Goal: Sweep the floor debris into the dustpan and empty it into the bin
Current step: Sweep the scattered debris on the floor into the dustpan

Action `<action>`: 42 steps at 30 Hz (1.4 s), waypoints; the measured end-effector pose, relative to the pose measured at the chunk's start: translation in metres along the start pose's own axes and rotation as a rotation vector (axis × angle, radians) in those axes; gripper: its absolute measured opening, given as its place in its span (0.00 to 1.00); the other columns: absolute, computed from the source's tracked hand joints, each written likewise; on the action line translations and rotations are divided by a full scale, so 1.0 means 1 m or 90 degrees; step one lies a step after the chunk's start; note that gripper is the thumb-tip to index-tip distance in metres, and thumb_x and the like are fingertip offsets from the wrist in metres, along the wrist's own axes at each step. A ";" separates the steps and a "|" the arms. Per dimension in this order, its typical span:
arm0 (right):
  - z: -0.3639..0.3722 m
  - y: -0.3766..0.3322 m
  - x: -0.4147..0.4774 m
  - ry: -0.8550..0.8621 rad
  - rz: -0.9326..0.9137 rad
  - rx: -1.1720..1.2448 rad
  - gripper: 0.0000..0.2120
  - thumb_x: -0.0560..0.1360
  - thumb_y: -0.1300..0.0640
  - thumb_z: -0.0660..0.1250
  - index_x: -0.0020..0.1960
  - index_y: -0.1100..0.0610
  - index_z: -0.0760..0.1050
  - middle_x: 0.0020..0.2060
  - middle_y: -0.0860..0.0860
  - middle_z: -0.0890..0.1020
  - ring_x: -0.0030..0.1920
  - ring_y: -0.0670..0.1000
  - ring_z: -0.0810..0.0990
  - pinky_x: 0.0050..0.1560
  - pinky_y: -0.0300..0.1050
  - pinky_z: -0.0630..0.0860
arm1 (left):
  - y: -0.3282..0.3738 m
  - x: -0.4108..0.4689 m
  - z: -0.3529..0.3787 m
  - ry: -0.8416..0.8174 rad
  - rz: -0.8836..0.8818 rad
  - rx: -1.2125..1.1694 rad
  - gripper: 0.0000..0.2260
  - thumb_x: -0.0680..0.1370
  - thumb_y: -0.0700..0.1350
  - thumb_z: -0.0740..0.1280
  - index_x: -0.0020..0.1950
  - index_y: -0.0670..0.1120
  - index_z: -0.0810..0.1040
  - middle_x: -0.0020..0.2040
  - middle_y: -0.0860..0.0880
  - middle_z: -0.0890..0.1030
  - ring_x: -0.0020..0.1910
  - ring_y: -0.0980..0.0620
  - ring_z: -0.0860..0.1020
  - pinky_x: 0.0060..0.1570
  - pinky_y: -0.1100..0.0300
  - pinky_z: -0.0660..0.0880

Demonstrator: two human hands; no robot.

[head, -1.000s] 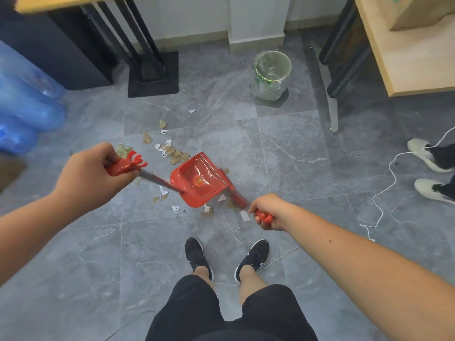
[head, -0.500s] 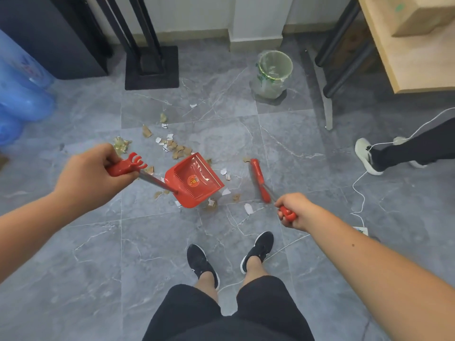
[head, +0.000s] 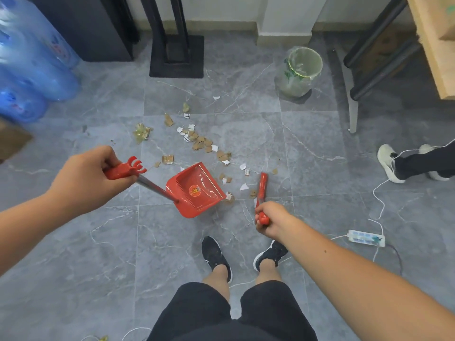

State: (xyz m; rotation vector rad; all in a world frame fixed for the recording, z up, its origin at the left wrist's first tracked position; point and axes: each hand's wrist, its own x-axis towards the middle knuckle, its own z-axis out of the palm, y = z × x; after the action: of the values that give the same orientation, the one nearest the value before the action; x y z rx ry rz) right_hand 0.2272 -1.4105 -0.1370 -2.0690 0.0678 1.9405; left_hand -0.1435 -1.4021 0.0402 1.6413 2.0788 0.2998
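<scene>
My left hand (head: 86, 175) grips the red top of a long metal handle that runs down to a red dustpan (head: 195, 190) resting on the grey floor, mouth facing right and away. My right hand (head: 272, 221) is closed on the red handle of a small broom (head: 261, 187), whose head sits on the floor just right of the pan. Scraps of brown cardboard and white paper (head: 204, 143) lie scattered beyond and between pan and broom. A small bin (head: 299, 71) lined with a clear bag stands far right, near the wall.
Blue water bottles (head: 32, 67) are stacked at the left. A black stand base (head: 177, 56) sits by the wall. A wooden table (head: 433, 45) with black legs is at the right. Another person's white shoes (head: 391, 163), a white cable and a power strip (head: 366, 238) lie right.
The broom has swung away from the dustpan to its right side, now pointing straight ahead. The dustpan has shifted slightly toward me. The other person's feet have moved.
</scene>
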 end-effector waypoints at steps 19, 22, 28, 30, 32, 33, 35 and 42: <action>0.138 -0.071 -0.024 -0.148 -0.069 -0.024 0.06 0.78 0.66 0.58 0.45 0.57 0.65 0.32 0.53 0.65 0.18 0.45 0.70 0.17 0.33 0.63 | -0.091 -0.026 -0.045 0.084 -0.082 -0.013 0.17 0.68 0.45 0.82 0.36 0.50 0.73 0.34 0.50 0.81 0.34 0.47 0.78 0.37 0.54 0.73; 0.138 -0.081 -0.040 -0.131 -0.090 -0.113 0.04 0.78 0.66 0.58 0.47 0.58 0.66 0.31 0.54 0.68 0.18 0.46 0.71 0.17 0.33 0.63 | -0.097 -0.031 -0.053 0.107 -0.099 -0.024 0.18 0.67 0.45 0.82 0.35 0.50 0.72 0.32 0.51 0.80 0.33 0.48 0.77 0.35 0.55 0.70; 0.125 -0.110 -0.061 -0.042 -0.152 -0.420 0.06 0.76 0.68 0.61 0.42 0.61 0.68 0.28 0.54 0.67 0.22 0.47 0.68 0.20 0.31 0.61 | -0.098 -0.029 -0.064 0.142 -0.119 -0.045 0.19 0.67 0.47 0.82 0.35 0.52 0.71 0.33 0.52 0.80 0.33 0.51 0.77 0.35 0.53 0.72; 0.116 -0.123 -0.064 -0.015 -0.175 -0.545 0.06 0.75 0.69 0.63 0.42 0.61 0.68 0.26 0.55 0.67 0.21 0.49 0.68 0.22 0.32 0.60 | -0.095 -0.025 -0.066 0.148 -0.124 -0.048 0.18 0.67 0.47 0.82 0.35 0.52 0.71 0.34 0.53 0.80 0.33 0.52 0.76 0.35 0.53 0.71; 0.107 -0.140 -0.065 0.001 -0.192 -0.658 0.07 0.72 0.70 0.65 0.41 0.62 0.68 0.25 0.55 0.68 0.22 0.50 0.67 0.23 0.34 0.60 | -0.091 -0.019 -0.068 0.155 -0.131 -0.054 0.18 0.67 0.46 0.82 0.36 0.51 0.72 0.33 0.53 0.80 0.33 0.53 0.76 0.35 0.54 0.70; 0.103 -0.149 -0.066 0.008 -0.197 -0.704 0.07 0.72 0.70 0.65 0.40 0.62 0.68 0.24 0.55 0.68 0.22 0.50 0.66 0.24 0.34 0.60 | -0.087 -0.016 -0.068 0.156 -0.136 -0.056 0.18 0.67 0.46 0.82 0.36 0.51 0.72 0.33 0.53 0.79 0.33 0.53 0.76 0.35 0.54 0.70; 0.097 -0.172 -0.067 0.018 -0.203 -0.781 0.07 0.70 0.71 0.66 0.41 0.64 0.69 0.25 0.56 0.69 0.22 0.50 0.66 0.24 0.35 0.60 | -0.080 -0.008 -0.067 0.161 -0.143 -0.054 0.18 0.67 0.46 0.82 0.36 0.51 0.72 0.33 0.52 0.80 0.33 0.51 0.76 0.35 0.53 0.72; 0.095 -0.271 -0.049 -0.001 -0.184 -0.838 0.05 0.71 0.71 0.67 0.42 0.65 0.72 0.28 0.57 0.71 0.22 0.51 0.69 0.26 0.36 0.61 | -0.029 0.046 -0.055 0.172 -0.193 -0.039 0.17 0.67 0.46 0.82 0.37 0.50 0.74 0.34 0.50 0.81 0.35 0.46 0.78 0.38 0.49 0.77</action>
State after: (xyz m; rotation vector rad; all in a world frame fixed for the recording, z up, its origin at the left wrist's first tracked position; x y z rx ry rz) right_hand 0.1959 -1.1368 -0.0423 -2.4387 -1.8170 1.9389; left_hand -0.2037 -1.3588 0.0642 1.2819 2.4530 0.4995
